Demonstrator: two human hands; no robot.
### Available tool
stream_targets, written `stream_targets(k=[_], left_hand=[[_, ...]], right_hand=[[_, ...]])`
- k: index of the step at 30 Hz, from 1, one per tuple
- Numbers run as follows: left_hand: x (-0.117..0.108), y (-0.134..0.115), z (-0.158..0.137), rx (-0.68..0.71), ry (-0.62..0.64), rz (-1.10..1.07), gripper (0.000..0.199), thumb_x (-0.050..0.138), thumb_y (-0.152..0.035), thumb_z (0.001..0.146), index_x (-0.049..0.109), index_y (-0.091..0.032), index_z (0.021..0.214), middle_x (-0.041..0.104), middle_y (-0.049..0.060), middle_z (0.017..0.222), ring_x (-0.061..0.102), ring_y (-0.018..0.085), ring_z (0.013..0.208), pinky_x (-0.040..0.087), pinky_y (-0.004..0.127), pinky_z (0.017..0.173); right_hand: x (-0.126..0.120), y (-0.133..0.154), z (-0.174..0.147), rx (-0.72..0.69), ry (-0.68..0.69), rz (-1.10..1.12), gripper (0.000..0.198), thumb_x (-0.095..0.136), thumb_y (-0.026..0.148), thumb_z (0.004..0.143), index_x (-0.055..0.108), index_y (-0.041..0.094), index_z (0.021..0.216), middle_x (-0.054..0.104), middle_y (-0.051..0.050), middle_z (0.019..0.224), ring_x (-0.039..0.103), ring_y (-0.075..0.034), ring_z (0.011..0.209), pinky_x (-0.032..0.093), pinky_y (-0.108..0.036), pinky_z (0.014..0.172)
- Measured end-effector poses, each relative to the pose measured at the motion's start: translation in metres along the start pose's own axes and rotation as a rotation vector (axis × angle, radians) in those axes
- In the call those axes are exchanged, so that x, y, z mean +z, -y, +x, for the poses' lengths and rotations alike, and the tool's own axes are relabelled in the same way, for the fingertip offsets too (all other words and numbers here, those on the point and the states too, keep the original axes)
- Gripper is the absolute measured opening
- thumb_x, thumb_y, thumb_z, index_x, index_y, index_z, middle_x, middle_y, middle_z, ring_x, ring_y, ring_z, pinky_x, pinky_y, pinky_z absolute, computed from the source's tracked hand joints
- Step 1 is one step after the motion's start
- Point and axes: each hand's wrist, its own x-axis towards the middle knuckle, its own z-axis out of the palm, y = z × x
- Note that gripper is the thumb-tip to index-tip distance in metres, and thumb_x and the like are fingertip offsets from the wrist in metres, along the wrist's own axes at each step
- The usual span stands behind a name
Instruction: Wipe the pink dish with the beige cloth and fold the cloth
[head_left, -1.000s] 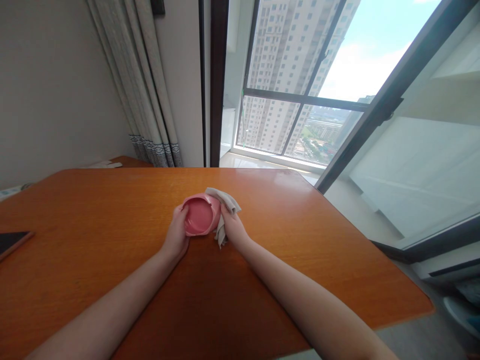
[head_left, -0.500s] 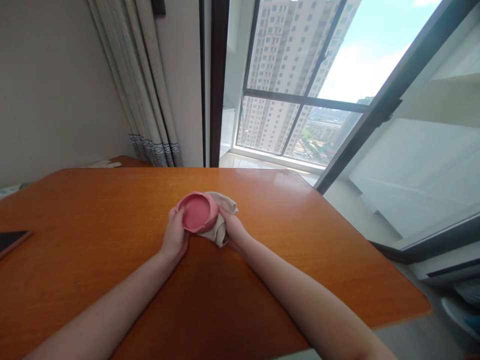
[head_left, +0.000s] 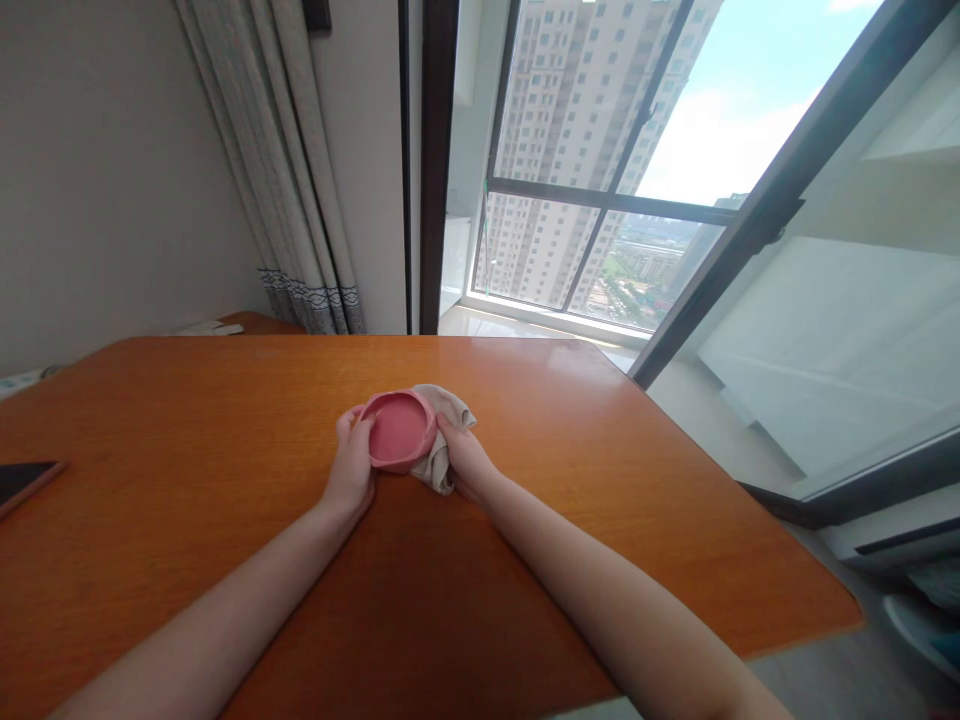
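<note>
Pink bowl (head_left: pixel 399 432) sits between both hands — left hand (head_left: pixel 349 468) fingers clamped on its rim, right hand (head_left: pixel 465 462) fingers on the cloth (head_left: pixel 444 440).

Since a second ago the pink bowl (head_left: pixel 397 430) has tipped back: its opening, which then faced the viewer steeply, now points more upward. The beige cloth (head_left: pixel 442 440) that stuck up at the bowl's 1 o'clock has slid down to its 3 to 4 o'clock. The left hand (head_left: pixel 351 465) has crept slightly toward 9 o'clock.

High-rise home, curtains (head_left: pixel 300 170), wooden table (head_left: pixel 187 450)
</note>
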Motion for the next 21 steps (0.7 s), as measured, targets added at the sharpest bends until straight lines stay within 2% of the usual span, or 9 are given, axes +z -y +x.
stream_targets(k=[3, 5, 7, 10, 13, 17, 21], left_hand=[[-0.002, -0.001, 0.004, 0.137, 0.022, -0.030, 0.028, 0.057, -0.031, 0.076, 0.056, -0.021, 0.103, 0.059, 0.003, 0.109, 0.053, 0.017, 0.103, 0.042, 0.028, 0.090], [-0.003, -0.001, 0.005, 0.141, 0.059, -0.013, 0.027, 0.057, -0.032, 0.076, 0.058, -0.020, 0.100, 0.061, 0.004, 0.106, 0.054, 0.017, 0.102, 0.043, 0.028, 0.089], [-0.004, -0.001, 0.005, 0.083, 0.057, 0.006, 0.025, 0.060, -0.031, 0.073, 0.058, -0.020, 0.096, 0.061, 0.002, 0.099, 0.055, 0.016, 0.095, 0.044, 0.028, 0.085], [-0.002, -0.002, 0.001, -0.074, 0.038, -0.019, 0.026, 0.064, -0.027, 0.070, 0.056, -0.019, 0.093, 0.060, -0.001, 0.091, 0.056, 0.013, 0.083, 0.046, 0.027, 0.078], [0.001, -0.004, 0.000, -0.148, 0.065, -0.082, 0.026, 0.063, -0.029, 0.072, 0.058, -0.019, 0.095, 0.060, 0.000, 0.092, 0.056, 0.013, 0.081, 0.046, 0.025, 0.076], [-0.002, -0.002, 0.004, 0.003, 0.028, -0.090, 0.024, 0.062, -0.033, 0.075, 0.060, -0.020, 0.095, 0.060, 0.001, 0.097, 0.055, 0.014, 0.092, 0.043, 0.025, 0.087], [-0.004, -0.001, 0.007, 0.187, 0.029, -0.074, 0.026, 0.061, -0.036, 0.078, 0.059, -0.021, 0.099, 0.059, 0.001, 0.106, 0.052, 0.016, 0.106, 0.036, 0.027, 0.099]], right_hand=[[0.002, -0.005, -0.002, 0.044, 0.097, -0.017, 0.039, 0.059, 0.040, 0.079, 0.057, 0.018, 0.111, 0.069, -0.008, 0.106, 0.064, -0.023, 0.101, 0.050, -0.035, 0.088], [0.002, -0.008, -0.001, 0.038, 0.101, -0.036, 0.039, 0.060, 0.041, 0.078, 0.057, 0.019, 0.110, 0.069, -0.007, 0.104, 0.064, -0.023, 0.101, 0.050, -0.036, 0.088], [0.000, -0.009, 0.001, -0.004, 0.053, -0.044, 0.040, 0.060, 0.043, 0.077, 0.057, 0.021, 0.110, 0.068, -0.006, 0.108, 0.063, -0.022, 0.103, 0.050, -0.036, 0.089], [-0.004, -0.007, 0.004, -0.056, -0.028, -0.080, 0.041, 0.058, 0.046, 0.078, 0.057, 0.022, 0.111, 0.066, -0.006, 0.115, 0.061, -0.021, 0.107, 0.050, -0.035, 0.090], [-0.006, -0.002, 0.004, -0.071, -0.046, -0.147, 0.043, 0.057, 0.048, 0.079, 0.056, 0.022, 0.114, 0.064, -0.006, 0.119, 0.060, -0.021, 0.110, 0.050, -0.034, 0.090], [-0.007, 0.005, 0.002, -0.032, 0.009, -0.254, 0.044, 0.057, 0.048, 0.080, 0.058, 0.022, 0.115, 0.066, -0.005, 0.115, 0.060, -0.022, 0.110, 0.049, -0.036, 0.092], [-0.010, 0.011, 0.001, 0.095, 0.135, -0.349, 0.040, 0.054, 0.048, 0.081, 0.062, 0.020, 0.109, 0.070, -0.006, 0.100, 0.065, -0.022, 0.098, 0.050, -0.039, 0.089]])
